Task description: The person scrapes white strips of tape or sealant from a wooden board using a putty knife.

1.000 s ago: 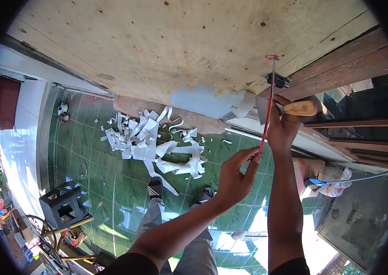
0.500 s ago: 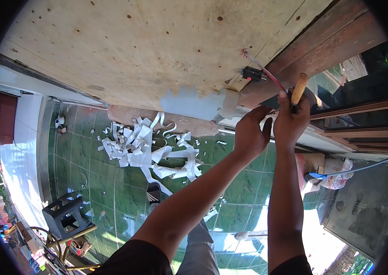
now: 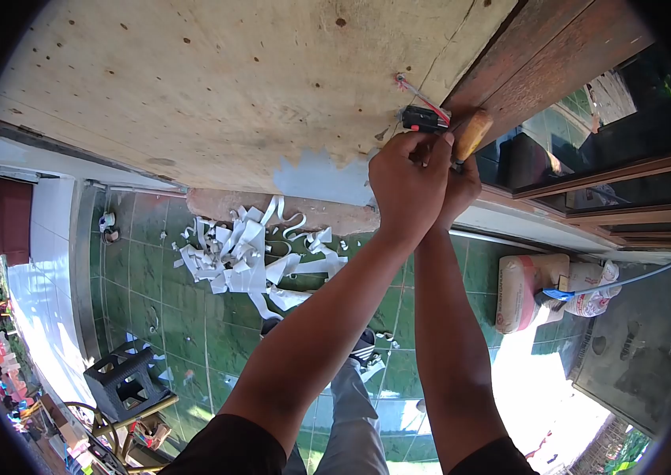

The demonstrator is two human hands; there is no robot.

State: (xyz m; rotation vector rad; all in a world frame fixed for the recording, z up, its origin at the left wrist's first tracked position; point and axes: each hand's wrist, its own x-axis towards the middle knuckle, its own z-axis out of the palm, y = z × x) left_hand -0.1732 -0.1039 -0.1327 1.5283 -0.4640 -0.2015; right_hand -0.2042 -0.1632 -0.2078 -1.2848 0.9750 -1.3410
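My left hand (image 3: 404, 186) is raised against the door's edge, fingers closed in a pinch just below a black latch-like device (image 3: 425, 119) with a red spot. What the pinch holds is hidden. Partly behind it, my right hand (image 3: 460, 192) is closed on a wooden-handled tool (image 3: 474, 134), handle pointing up; its working end is out of sight. A thin red-and-white cable (image 3: 422, 96) runs from a hole in the bare plywood panel (image 3: 216, 87) down to the fingertips.
Torn white strips (image 3: 244, 253) lie piled on the green tiled floor (image 3: 232, 336). A black plastic stool (image 3: 125, 380) stands lower left. Filled sacks (image 3: 527, 293) and a blue-headed brush (image 3: 561, 294) are at right, below a wood-framed window (image 3: 612, 178).
Both hands have moved left, up to the black device. My left hand now overlaps the right, and the cable reaches a shorter visible distance. The tool's handle leans more to the right.
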